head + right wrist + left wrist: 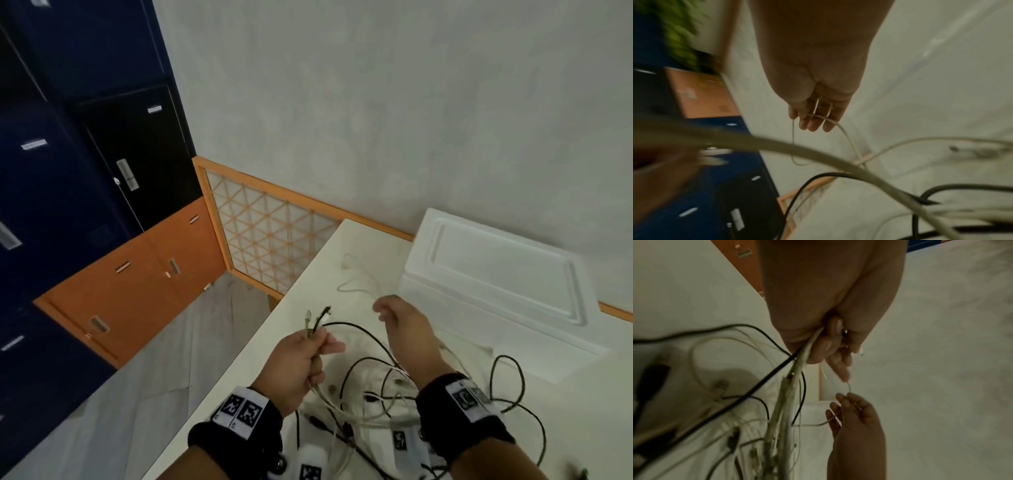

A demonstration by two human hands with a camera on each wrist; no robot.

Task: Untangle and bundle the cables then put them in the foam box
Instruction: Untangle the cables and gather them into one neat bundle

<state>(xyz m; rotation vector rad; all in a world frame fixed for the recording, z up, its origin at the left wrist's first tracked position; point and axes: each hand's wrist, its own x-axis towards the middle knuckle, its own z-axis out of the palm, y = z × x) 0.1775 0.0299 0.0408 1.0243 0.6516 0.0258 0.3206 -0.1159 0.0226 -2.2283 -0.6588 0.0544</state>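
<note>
At the lower centre of the head view, several thin cable ends are gripped in the closed left hand (298, 363) just inside the tabletop (342, 246) edge. The tangled black and white cables (373, 387) lie below. A thin white strand is pinched by the right hand (407, 329). At right stands the smooth white foam box (496, 284), lid on.

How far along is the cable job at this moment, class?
Done: nothing bundled; the foam box is lidded. In hand: the left hand grips several cable ends while the right hand pinches a thin white cable. Left: untangling the pile, bundling, boxing.
</note>
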